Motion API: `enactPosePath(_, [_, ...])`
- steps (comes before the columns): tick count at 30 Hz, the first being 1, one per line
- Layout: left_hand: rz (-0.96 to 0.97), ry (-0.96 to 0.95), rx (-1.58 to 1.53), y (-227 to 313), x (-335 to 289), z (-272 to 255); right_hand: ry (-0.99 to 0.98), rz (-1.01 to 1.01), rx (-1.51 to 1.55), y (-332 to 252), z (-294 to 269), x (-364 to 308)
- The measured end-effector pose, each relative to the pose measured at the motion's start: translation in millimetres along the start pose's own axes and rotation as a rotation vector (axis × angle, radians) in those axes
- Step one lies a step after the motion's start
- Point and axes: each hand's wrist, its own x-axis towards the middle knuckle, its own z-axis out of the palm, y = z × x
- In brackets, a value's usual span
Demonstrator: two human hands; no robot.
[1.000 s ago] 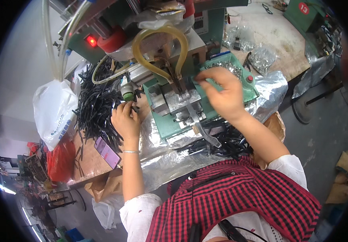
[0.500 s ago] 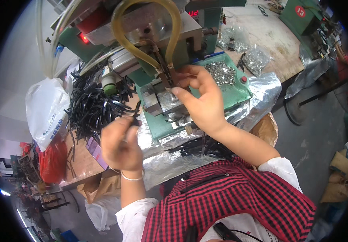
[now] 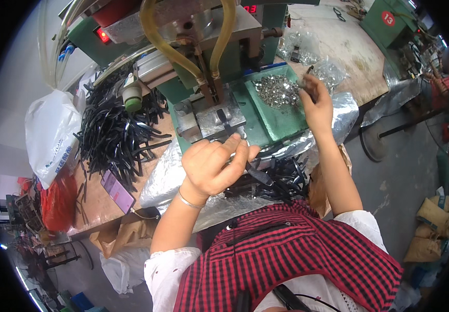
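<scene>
My left hand (image 3: 214, 165) is closed at the front of the machine's metal fixture (image 3: 215, 118), pinching a black strap (image 3: 224, 119). One end of that strap lies up on the fixture, below the metal prongs (image 3: 213, 92). Beneath the hand, a dark strap end (image 3: 260, 176) sticks out; whether it belongs to the same strap I cannot tell. My right hand (image 3: 318, 106) is at the right edge of the green tray (image 3: 287, 128), its thumb and bent fingers apart, with nothing visible between them. Small shiny metal pieces (image 3: 279, 91) lie heaped in the tray.
A pile of black straps (image 3: 117, 125) lies left, beside a white plastic bag (image 3: 52, 138) and a phone-like pink-purple slab (image 3: 117, 192). More dark straps (image 3: 287, 179) rest on foil near me. Yellowish tubes (image 3: 223, 41) loop down the machine. Clear bags (image 3: 300, 47) stand behind the tray.
My right hand has left the fixture and moved right to the tray's edge. My left hand has come rightward from the strap pile to the fixture, where a black strap now lies.
</scene>
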Motion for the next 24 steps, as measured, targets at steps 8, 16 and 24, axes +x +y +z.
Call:
enactPosePath(8, [-0.137, -0.014, -0.030, 12, -6, -6, -0.223, -0.217, -0.693, -15, -2, -30])
enactPosePath(16, [-0.342, -0.307, 0.075, 39, -16, -113, -0.144, -0.201, -0.646, -20, 6, -41])
enactPosePath(24, [-0.477, -0.467, 0.554, -72, -54, -107, -0.097, -0.296, -0.425, -37, 25, -27])
